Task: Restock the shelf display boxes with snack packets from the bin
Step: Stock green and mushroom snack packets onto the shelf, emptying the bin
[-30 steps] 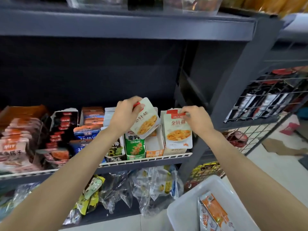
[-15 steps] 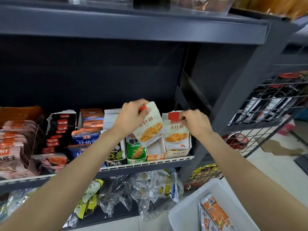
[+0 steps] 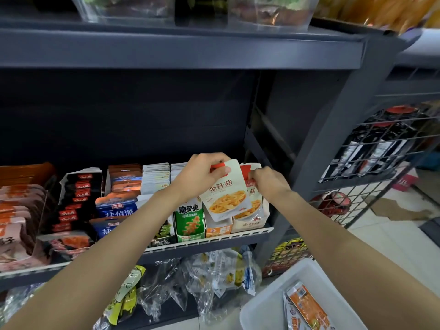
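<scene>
My left hand (image 3: 202,173) grips the red top of a cream snack packet (image 3: 226,194) with a yellow food picture, held tilted in front of the rightmost display box (image 3: 251,223) on the middle shelf. My right hand (image 3: 266,182) pinches the top of a matching packet (image 3: 256,206) that stands inside that box, partly hidden behind the held one. The white bin (image 3: 269,303) sits at the lower right with orange packets (image 3: 307,308) in it.
Other display boxes line the shelf: an orange one (image 3: 217,231), a green one (image 3: 190,221), blue packets (image 3: 116,209) and black-red packets (image 3: 78,194). Loose clear bags (image 3: 190,282) lie on the lower shelf. A wire rack (image 3: 381,163) stands right of the shelf post.
My left hand has carried its packet rightward, now overlapping the rightmost box. My right hand has pushed its packet down into that box.
</scene>
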`<state>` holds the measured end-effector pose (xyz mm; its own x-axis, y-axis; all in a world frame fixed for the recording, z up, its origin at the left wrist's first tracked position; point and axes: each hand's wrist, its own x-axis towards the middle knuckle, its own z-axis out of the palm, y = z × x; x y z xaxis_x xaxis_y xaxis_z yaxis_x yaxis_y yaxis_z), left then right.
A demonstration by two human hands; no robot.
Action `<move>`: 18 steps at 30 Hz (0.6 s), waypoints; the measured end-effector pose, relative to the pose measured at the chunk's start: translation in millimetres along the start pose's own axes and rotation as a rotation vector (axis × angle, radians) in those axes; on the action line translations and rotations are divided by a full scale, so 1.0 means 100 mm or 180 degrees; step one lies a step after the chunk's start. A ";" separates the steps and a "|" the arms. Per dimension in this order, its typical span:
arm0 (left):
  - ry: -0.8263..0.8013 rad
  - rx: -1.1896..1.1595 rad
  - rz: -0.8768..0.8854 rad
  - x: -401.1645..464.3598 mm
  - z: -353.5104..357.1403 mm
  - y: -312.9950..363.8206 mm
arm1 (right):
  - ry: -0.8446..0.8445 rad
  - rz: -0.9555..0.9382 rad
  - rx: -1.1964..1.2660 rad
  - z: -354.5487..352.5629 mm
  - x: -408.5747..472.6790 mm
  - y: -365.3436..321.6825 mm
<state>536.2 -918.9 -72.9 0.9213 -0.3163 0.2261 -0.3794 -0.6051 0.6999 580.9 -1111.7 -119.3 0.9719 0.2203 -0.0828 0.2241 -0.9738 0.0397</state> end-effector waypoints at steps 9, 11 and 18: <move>0.0040 0.0145 0.0154 0.33 0.35 0.07 | 0.0287 -0.0002 0.2409 -0.09 -0.34 0.21; -0.0004 0.0128 0.0246 0.40 0.41 0.14 | 0.0354 0.0089 0.2436 -0.07 -0.40 0.21; 0.0056 0.0325 0.0068 0.47 0.36 0.05 | 0.0873 0.0405 0.1940 0.00 -0.31 0.22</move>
<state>575.1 -962.7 -83.2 0.9139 -0.3175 0.2528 -0.4049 -0.6698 0.6224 556.1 -1139.4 -115.8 0.9891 0.0301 0.1443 0.1045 -0.8335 -0.5426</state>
